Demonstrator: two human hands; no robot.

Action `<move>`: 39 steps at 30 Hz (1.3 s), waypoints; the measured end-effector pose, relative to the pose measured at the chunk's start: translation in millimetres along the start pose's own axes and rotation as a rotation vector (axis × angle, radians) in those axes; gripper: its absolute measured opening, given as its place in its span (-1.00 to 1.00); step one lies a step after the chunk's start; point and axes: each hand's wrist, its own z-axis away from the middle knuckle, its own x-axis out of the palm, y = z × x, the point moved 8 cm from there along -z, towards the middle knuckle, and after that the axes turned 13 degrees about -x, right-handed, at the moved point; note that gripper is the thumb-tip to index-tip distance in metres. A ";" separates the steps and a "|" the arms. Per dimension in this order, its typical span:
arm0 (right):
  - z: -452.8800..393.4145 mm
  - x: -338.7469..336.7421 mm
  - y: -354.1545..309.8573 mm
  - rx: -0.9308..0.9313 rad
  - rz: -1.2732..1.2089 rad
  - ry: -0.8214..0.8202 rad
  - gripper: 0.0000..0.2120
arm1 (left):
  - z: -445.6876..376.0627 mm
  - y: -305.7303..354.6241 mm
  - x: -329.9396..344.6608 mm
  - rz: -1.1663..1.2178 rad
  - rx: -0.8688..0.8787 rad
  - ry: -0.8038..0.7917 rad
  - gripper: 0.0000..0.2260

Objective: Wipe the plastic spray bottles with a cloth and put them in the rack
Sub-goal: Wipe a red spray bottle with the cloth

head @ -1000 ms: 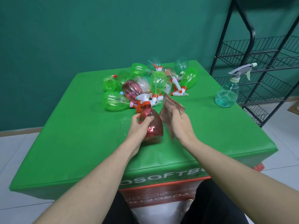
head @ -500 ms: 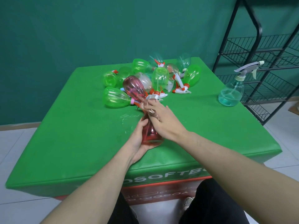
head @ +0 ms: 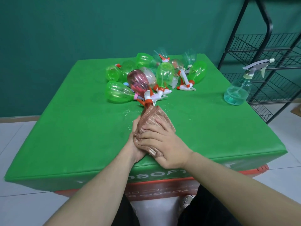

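Nearest, both hands clamp one bottle at the front of the green surface [head: 81, 137] — the left hand [head: 135, 144] grips it from beneath to steady it, the right hand [head: 164, 144] presses the brown cloth [head: 154, 116] around its body, only the orange collar [head: 148, 101] showing. Farther back lies the bottle pile [head: 156, 75] — unwiped, I judge; the rack [head: 267, 46] stands off right.

green table pad [head: 81, 136] | teal wall [head: 81, 30] | white tiled floor [head: 14, 139] | red base [head: 156, 186]
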 end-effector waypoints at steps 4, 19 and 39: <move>-1.6 -0.5 -1.0 -0.076 0.097 -0.088 -0.61 | 6.0 -1.4 11.7 -0.019 -0.038 -0.076 -0.29; -35.0 -23.2 66.6 0.569 0.067 -0.113 -0.25 | 3.6 2.9 14.3 0.003 0.048 -0.170 -0.60; -10.5 0.4 5.0 0.022 0.199 -0.126 -0.60 | 6.4 -1.3 5.3 0.029 0.029 -0.085 -0.54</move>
